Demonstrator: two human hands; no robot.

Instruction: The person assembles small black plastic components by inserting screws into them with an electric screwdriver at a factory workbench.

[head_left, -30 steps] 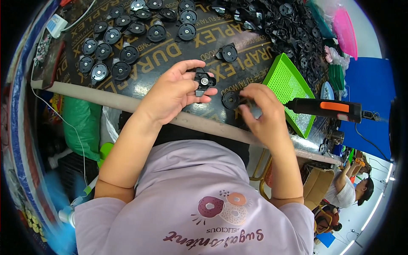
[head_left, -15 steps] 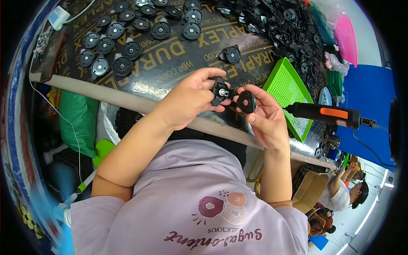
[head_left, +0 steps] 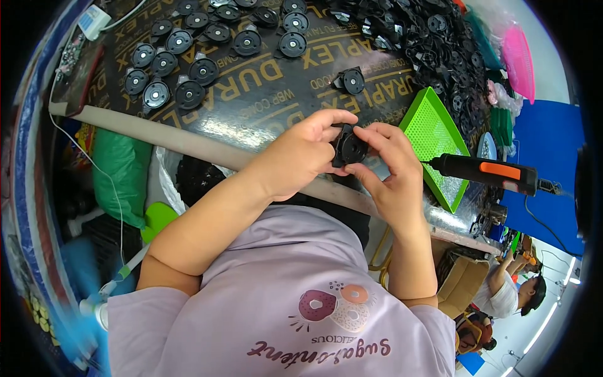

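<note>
Above the table's near edge, my left hand [head_left: 303, 152] grips a black plastic bracket, mostly hidden by my fingers and by the round part before it. My right hand [head_left: 394, 162] pinches a black round disc [head_left: 354, 149] by its rim and presses it against the bracket, so the two parts meet face to face. Whether they are locked together I cannot tell. Beyond my hands, one assembled black disc-and-bracket piece [head_left: 350, 81] lies alone on the table. Several more such pieces [head_left: 204, 71] are spread at the far left.
A heap of loose black parts [head_left: 433, 56] covers the far right. Near it lies a green perforated tray [head_left: 430, 135] holding small metal bits. A black and orange electric screwdriver [head_left: 490, 171] juts in from the right over the tray. A co-worker [head_left: 505, 289] sits at the lower right.
My hands have come together. The disc, held apart from the bracket earlier, has moved left onto it and now covers the bracket's metal centre.
</note>
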